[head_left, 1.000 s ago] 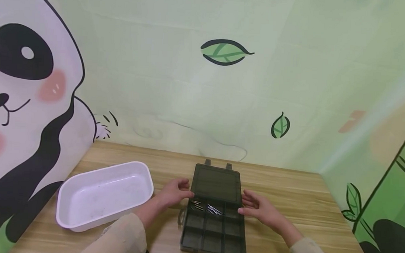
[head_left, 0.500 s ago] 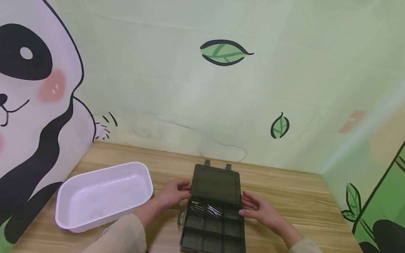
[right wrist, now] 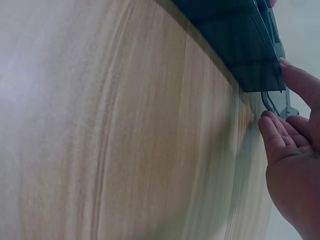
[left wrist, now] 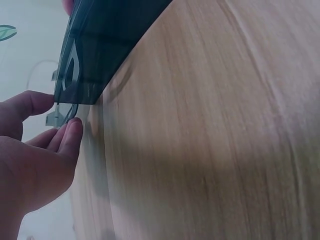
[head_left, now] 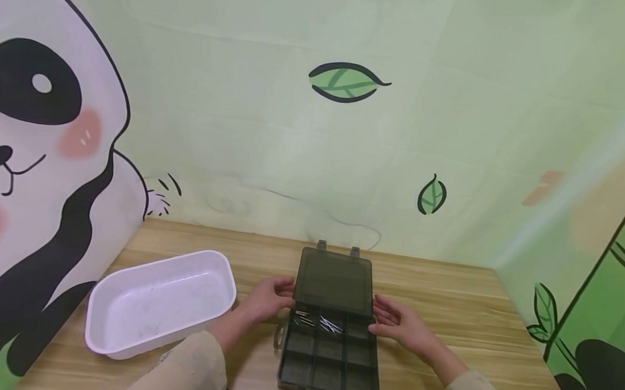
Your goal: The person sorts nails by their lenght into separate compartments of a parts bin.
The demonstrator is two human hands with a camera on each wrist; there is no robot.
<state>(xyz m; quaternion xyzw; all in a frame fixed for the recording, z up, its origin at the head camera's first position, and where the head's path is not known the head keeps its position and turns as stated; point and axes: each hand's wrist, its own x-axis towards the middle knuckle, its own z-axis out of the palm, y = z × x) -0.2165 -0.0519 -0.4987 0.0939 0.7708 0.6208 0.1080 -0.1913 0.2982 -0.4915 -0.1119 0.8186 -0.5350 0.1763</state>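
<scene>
A dark translucent compartment box [head_left: 330, 356] lies on the table with its hinged lid [head_left: 334, 280] folded back to the far side. Small brass-coloured pieces like screws [head_left: 304, 318] lie in the far left compartment. Thin silver pins [head_left: 331, 325] fill part of the compartment beside them. My left hand [head_left: 268, 299] is at the left end of the hinge, its thumb at the box corner and its fingertips at the lid's edge. Opposite it, my right hand [head_left: 401, 323] sets its thumb against the box wall, with extended fingers [right wrist: 280, 130] at the lid's edge.
To the left stands a white plastic basin [head_left: 161, 304], close to the left forearm. A clear loop handle [head_left: 279, 336] sticks out from the box's left side. Behind the wooden table [head_left: 443, 291] hangs a printed backdrop [head_left: 273, 136] with a panda and leaves.
The lid's far edge and its latches have risen slightly in the head view. Both hands have barely moved, and the box stays in place.
</scene>
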